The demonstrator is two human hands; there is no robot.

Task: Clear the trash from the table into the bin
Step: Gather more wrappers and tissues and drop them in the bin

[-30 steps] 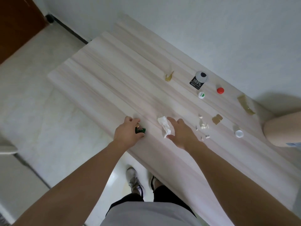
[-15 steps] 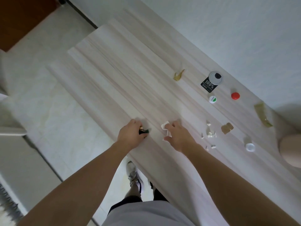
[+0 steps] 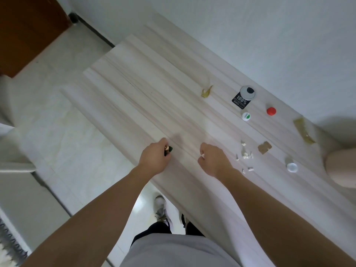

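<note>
My left hand is closed around a small green and gold wrapper, which peeks out between the fingers near the table's front edge. My right hand is fisted on a white crumpled tissue; only a corner shows. Both hands hover just over the pale wooden table. To the right lie several white paper scraps, a brown tape piece, a white cap, a red cap, a green-marked cap, a black label and a yellow wrapper.
A strip of brownish tape lies at the far right beside a beige rounded object at the frame edge. A white wall runs behind the table. Pale floor tiles and my shoes are below. No bin is in view.
My right hand closed over the white tissue, which lay open on the table a second ago. My left hand tightened on the green wrapper. The camera view shifted left.
</note>
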